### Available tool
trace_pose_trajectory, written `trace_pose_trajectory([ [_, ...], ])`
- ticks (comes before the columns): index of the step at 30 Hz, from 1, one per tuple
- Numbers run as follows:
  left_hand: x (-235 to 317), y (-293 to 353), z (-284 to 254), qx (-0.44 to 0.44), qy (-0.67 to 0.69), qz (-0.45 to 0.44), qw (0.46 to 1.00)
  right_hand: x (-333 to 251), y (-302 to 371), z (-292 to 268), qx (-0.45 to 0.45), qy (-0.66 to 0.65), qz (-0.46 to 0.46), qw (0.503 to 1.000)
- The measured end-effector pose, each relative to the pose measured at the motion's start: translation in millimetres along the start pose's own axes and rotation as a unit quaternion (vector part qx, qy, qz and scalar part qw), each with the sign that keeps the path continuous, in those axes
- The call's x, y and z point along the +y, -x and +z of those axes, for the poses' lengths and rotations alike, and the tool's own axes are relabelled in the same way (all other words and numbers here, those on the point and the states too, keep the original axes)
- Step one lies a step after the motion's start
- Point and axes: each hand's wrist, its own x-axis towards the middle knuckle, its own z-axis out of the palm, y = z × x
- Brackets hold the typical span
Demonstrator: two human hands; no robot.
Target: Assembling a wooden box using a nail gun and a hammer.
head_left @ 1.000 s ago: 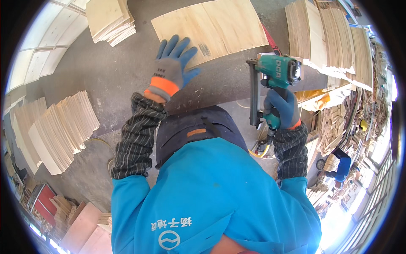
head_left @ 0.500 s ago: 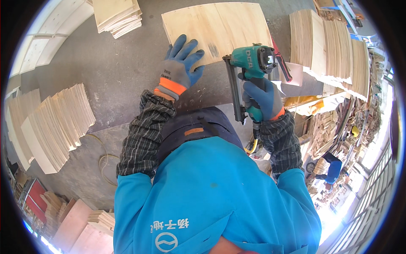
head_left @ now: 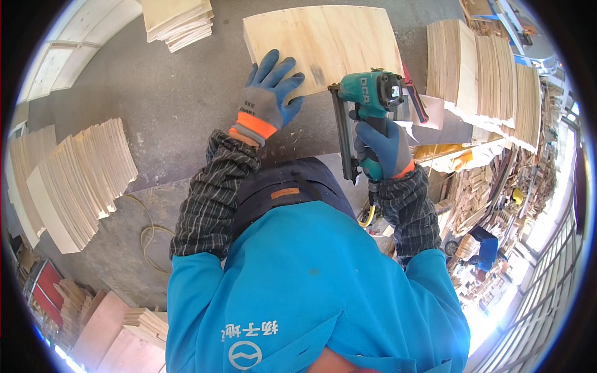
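Observation:
In a blue and grey glove, my right hand point(head_left: 387, 146) is wrapped round the grip of a teal and black pneumatic nail gun point(head_left: 368, 88). A yellow air hose point(head_left: 368, 216) runs from the bottom of its handle, and its long black magazine points towards my body. The gun's body is held at the near right of a pale plywood board point(head_left: 323, 46); I cannot tell whether they touch. My left hand point(head_left: 270, 93), gloved alike, has its fingers spread at the board's near left corner, fingertips on or just over its surface. It holds nothing.
A grey work table point(head_left: 186, 93) carries plywood stacks at the left point(head_left: 87, 180), the right point(head_left: 479, 74) and the far left point(head_left: 180, 22). Beside the board lies a red and black hand tool point(head_left: 415, 96). Wood scraps point(head_left: 479, 186) and another person in blue point(head_left: 484, 248) are at the right.
The board and my left hand sit slightly further right in the picture. My right hand with the nail gun has shifted slightly left. Both hands keep the same pose.

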Motion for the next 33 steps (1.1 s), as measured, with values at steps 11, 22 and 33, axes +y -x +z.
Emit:
trace_pose_trajectory([
  [11, -2, 3, 2, 0.01, 0.01, 0.0, 1.0, -2, 1, 1, 0.001, -0.001, 0.01, 1.0],
  [22, -6, 4, 4, -0.006, 0.013, -0.009, 1.0, -10, 10, 23, -0.029, 0.014, -0.003, 0.999],
  [33, -2, 3, -1, -0.015, 0.011, -0.012, 1.0, -9, 9, 28, -0.03, 0.029, -0.008, 0.999],
])
